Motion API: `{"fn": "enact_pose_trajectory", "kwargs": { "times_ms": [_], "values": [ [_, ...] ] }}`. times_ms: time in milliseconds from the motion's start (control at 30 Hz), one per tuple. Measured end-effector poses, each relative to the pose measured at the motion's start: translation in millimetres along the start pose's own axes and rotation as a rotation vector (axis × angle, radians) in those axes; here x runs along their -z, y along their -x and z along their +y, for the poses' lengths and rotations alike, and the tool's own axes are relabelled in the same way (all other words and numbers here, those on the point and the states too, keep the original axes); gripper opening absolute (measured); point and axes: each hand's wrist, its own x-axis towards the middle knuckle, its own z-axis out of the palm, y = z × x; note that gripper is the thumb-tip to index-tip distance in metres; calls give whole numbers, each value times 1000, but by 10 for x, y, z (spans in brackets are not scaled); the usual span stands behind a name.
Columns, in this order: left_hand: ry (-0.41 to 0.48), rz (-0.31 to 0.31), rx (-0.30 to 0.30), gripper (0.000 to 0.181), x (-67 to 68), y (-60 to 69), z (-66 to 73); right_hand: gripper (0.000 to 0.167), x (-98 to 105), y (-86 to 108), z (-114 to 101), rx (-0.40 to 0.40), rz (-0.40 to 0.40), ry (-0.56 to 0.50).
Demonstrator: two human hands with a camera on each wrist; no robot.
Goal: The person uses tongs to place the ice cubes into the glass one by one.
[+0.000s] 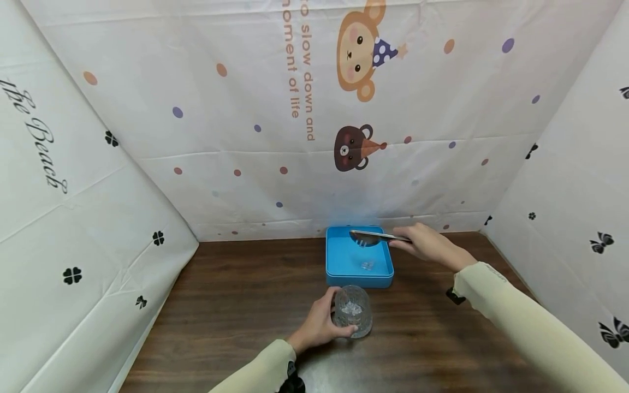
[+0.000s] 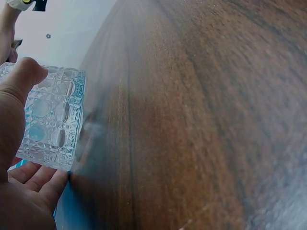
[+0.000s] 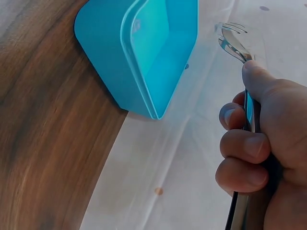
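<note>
My left hand (image 1: pixel 319 319) holds a clear cut-glass tumbler (image 1: pixel 354 312) on the table, thumb on the near side and fingers on the far left side. Clear ice-like pieces (image 1: pixel 351 308) lie inside it. In the left wrist view the thumb presses the patterned wall of the tumbler (image 2: pixel 50 115). My right hand (image 1: pixel 427 243) grips metal tongs (image 1: pixel 378 236) by their handles, above the blue tray (image 1: pixel 385 282). The tongs' fork-like tines show in the right wrist view, with what looks like a clear piece (image 3: pixel 219 28) at the tips. Another clear piece (image 1: pixel 367 266) lies in the tray.
The brown wooden table (image 1: pixel 236 305) runs back to a white printed cloth (image 1: pixel 275 185) hanging just behind the tray. Similar cloths (image 1: pixel 98 245) close off the left and right sides. The tumbler stands close in front of the tray.
</note>
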Motion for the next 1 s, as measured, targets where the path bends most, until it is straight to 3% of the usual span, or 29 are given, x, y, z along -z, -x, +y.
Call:
{"fn": "enact_pose_trajectory", "kwargs": {
  "times_ms": [600, 1000],
  "values": [
    [-3, -6, 5, 78, 6, -15, -4, 25, -19, 115, 8, -36, -11, -38],
    [5, 4, -16, 78, 0, 1, 4, 23, 15, 262, -246, 14, 1, -50]
  ]
}}
